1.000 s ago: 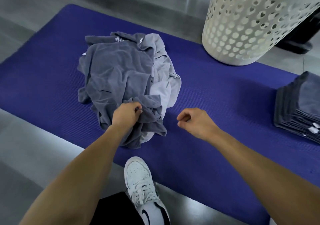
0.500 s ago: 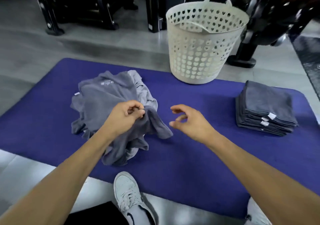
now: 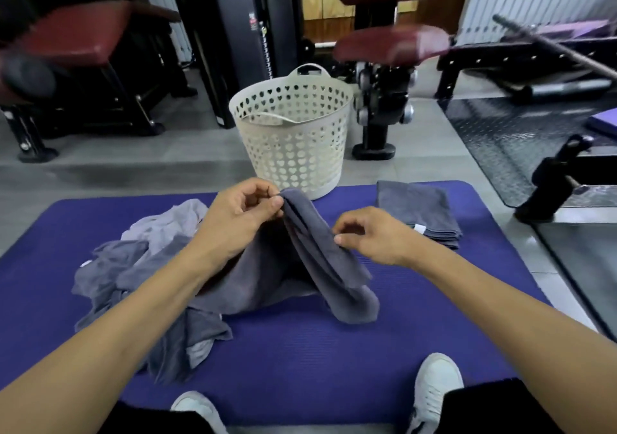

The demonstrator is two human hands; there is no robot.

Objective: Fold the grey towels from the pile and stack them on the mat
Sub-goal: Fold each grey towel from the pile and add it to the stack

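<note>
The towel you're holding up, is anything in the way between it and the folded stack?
Nothing visible. The left hand pinches the towel at its top, the right hand pinches its edge, and only bare mat lies between it and the stack. The pile sits on the other side.

Even indoor light, soft shadows on the purple mat (image 3: pixel 300 360); gym machines (image 3: pixel 390 43) motion-blurred at top, wide-angle bending at edges.

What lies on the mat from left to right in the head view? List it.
pile of unfolded towels → left hand → lifted grey towel → right hand → stack of folded towels
</note>
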